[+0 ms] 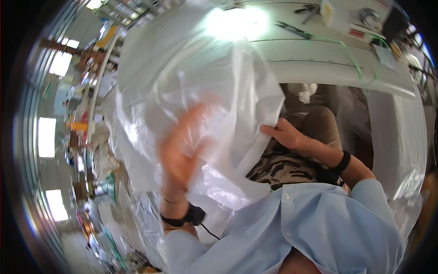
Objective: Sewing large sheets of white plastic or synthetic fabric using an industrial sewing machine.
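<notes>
A large sheet or bag of whitish translucent plastic film (246, 91) spreads in loose folds from the lit work surface down over my lap. My right hand (287, 134) is closed on its right edge, thumb and fingers pinching the film. Over the middle of the film is my left hand (180, 153), badly smeared by motion. Its thumb seems to stand apart from the fingers, but whether it grips any film does not show. A bright lamp (237, 23) glares at the film's far end.
On the pale machine table (319, 61) lie black-handled snips (294, 31) and a green cord (349, 52). Beyond stands a white box-like machine part (351, 18). Wrapped plastic film (394, 141) hangs at the right. Cluttered shelves (93, 91) run along the left.
</notes>
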The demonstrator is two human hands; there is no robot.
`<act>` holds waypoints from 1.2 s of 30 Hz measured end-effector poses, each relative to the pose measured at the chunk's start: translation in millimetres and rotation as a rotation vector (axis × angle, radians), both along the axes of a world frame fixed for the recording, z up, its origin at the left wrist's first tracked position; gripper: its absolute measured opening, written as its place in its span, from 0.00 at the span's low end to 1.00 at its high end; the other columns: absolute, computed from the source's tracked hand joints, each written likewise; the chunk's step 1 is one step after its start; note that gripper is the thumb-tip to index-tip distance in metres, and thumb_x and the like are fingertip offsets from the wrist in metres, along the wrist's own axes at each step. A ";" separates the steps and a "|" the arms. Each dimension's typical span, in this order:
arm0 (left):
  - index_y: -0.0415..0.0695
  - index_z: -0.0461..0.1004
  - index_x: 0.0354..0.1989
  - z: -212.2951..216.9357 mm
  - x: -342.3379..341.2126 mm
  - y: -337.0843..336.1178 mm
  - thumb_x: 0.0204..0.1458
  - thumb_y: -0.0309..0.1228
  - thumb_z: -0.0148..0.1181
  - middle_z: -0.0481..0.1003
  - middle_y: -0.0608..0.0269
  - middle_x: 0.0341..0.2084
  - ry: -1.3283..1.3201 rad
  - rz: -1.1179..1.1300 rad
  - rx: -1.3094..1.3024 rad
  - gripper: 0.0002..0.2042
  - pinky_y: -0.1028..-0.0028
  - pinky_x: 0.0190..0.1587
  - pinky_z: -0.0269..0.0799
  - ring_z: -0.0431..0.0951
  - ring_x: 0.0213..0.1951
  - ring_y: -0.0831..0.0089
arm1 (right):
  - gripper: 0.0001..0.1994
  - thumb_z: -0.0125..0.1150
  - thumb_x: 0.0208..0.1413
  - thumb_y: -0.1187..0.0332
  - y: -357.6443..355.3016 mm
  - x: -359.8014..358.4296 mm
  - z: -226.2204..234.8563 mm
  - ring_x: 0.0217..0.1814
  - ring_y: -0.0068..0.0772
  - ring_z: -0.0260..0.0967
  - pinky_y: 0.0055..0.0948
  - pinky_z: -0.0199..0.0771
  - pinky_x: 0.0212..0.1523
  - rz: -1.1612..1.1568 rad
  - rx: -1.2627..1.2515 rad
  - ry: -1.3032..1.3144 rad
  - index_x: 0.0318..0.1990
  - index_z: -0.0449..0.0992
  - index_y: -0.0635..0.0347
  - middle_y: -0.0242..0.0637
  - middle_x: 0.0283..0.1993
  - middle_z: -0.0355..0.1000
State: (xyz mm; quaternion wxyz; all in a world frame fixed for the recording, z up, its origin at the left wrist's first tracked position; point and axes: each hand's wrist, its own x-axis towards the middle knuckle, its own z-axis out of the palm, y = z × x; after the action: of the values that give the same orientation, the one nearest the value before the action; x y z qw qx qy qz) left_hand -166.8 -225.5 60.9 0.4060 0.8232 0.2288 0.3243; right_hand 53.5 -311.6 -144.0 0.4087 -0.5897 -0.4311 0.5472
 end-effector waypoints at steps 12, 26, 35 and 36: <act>0.35 0.69 0.55 -129.7 -59.9 -101.2 0.51 0.30 0.58 0.69 0.47 0.52 1.029 0.253 0.100 0.22 0.62 0.51 0.70 0.71 0.54 0.54 | 0.19 0.61 0.54 0.69 -8.3 -23.7 -5.6 0.50 0.26 0.69 0.28 0.67 0.53 -0.051 0.067 0.428 0.53 0.72 0.66 0.35 0.48 0.74; 0.42 0.71 0.51 -316.4 -174.8 -138.7 0.49 0.39 0.61 0.72 0.52 0.51 -0.161 0.714 -0.511 0.22 0.58 0.50 0.66 0.72 0.51 0.56 | 0.20 0.60 0.53 0.67 -10.9 -48.7 30.8 0.49 0.26 0.67 0.28 0.66 0.52 -0.006 0.154 0.171 0.52 0.71 0.67 0.35 0.46 0.72; 0.43 0.74 0.50 -198.1 -244.8 -62.8 0.50 0.31 0.57 0.74 0.53 0.48 0.526 0.863 0.391 0.17 0.60 0.52 0.65 0.72 0.50 0.55 | 0.20 0.60 0.54 0.64 0.7 -70.0 76.2 0.48 0.27 0.66 0.28 0.67 0.51 0.005 0.250 0.157 0.51 0.71 0.68 0.36 0.45 0.71; 0.43 0.74 0.50 -192.1 -237.2 -61.7 0.50 0.31 0.57 0.74 0.53 0.48 0.520 0.857 0.390 0.17 0.60 0.52 0.65 0.72 0.50 0.55 | 0.20 0.59 0.55 0.64 4.0 -71.1 82.9 0.48 0.27 0.67 0.28 0.67 0.50 0.024 0.270 0.153 0.51 0.71 0.68 0.37 0.45 0.71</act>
State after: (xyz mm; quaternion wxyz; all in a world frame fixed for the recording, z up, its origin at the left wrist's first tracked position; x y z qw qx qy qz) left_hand -403.9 -287.2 -131.2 0.0068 0.7695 0.5726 0.2829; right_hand -17.6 -307.6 -61.1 0.5096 -0.4806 -0.4754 0.5323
